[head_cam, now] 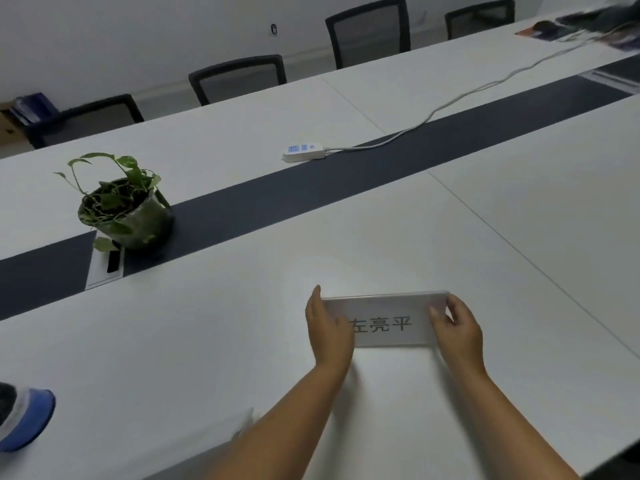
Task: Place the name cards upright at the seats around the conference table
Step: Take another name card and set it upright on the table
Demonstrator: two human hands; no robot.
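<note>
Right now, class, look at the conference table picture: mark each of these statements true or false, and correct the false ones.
1. Both hands hold one name card. True: the left hand and right hand grip the ends of the name card.
2. The potted plant stands to the right of the card. False: the potted plant stands far to its left, on the dark centre strip.
3. A white power strip lies on the table. True: the power strip lies beyond the dark strip, its cable running off to the right.
4. The far chairs each have a name card in front. False: no card shows before the chairs.
</note>
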